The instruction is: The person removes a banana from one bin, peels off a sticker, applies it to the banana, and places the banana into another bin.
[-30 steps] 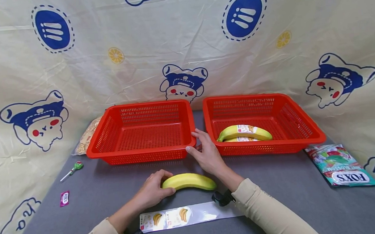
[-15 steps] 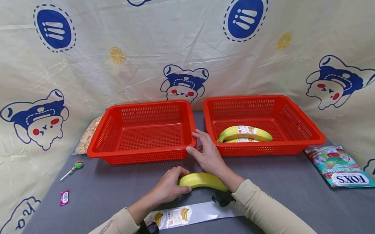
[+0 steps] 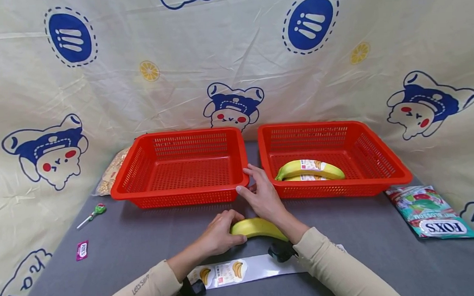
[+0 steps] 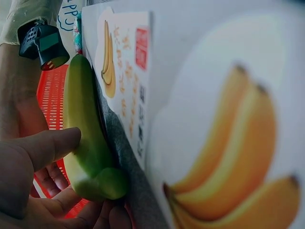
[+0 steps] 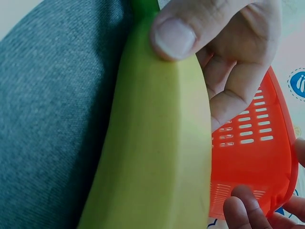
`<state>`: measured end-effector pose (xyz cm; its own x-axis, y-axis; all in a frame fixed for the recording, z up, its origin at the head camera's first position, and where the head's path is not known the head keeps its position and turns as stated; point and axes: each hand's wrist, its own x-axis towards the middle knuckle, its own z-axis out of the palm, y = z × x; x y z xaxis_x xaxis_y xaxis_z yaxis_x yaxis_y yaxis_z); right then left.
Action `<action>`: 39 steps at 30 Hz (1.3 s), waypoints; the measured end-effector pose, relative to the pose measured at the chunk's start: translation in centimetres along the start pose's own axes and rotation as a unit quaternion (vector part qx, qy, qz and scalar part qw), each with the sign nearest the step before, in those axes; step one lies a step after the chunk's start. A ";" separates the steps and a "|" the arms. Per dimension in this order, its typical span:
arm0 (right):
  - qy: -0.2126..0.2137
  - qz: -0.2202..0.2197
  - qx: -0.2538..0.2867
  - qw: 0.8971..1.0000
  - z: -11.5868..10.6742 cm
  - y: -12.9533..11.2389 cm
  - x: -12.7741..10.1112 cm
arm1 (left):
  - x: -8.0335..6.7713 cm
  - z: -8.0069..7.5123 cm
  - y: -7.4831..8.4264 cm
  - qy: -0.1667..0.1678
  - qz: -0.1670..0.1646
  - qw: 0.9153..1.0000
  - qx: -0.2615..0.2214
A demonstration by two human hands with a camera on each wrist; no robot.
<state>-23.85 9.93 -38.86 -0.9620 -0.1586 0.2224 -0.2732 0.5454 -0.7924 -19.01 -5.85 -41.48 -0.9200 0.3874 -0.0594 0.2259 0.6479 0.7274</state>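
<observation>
A bare yellow banana lies on the grey tabletop, its right end hidden under my right forearm. My left hand grips its left end, thumb on top. In the left wrist view the banana sits beside an empty clear wrapper printed with bananas. The right wrist view shows the banana close up under the left thumb. My right hand rests between the two red baskets, its straight fingers touching the near right corner of the empty left basket.
The right red basket holds two wrapped bananas. A FOX'S candy bag lies at the right. A lollipop, a pink sachet and a bag of nuts sit at the left. A printed cloth hangs behind.
My left hand has slid the banana to the right, under my right forearm. The right hand has stayed at the basket corner.
</observation>
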 end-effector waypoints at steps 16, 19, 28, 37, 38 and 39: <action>-0.005 -0.005 -0.002 1.000 0.0 0.1 -0.2 | -2.1 -2.0 1.2 0.072 0.043 0.995 0.049; -0.007 -0.005 0.001 1.000 -0.3 -0.1 -0.3 | -3.0 -2.4 1.4 0.078 0.047 0.995 0.044; -0.009 -0.035 0.002 0.999 -1.5 -1.0 -2.9 | -6.5 -2.7 0.8 0.081 0.054 0.994 0.047; -0.076 -0.071 -0.040 0.994 -1.7 -1.3 -7.7 | -9.0 -1.8 -0.6 0.093 0.100 0.988 0.069; -0.094 -0.072 -0.042 0.992 -1.7 -1.2 -8.1 | -9.2 -1.7 -0.7 0.094 0.100 0.988 0.070; -0.113 -0.072 -0.044 0.990 -1.7 -1.1 -8.5 | -9.5 -1.7 -0.9 0.093 0.097 0.989 0.069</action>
<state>-15.41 12.05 -38.89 -0.8898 -0.4151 0.1895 -0.4171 0.5714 -0.7068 -11.05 -11.19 -40.44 -0.8946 0.3955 0.2080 0.4345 0.6615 0.6112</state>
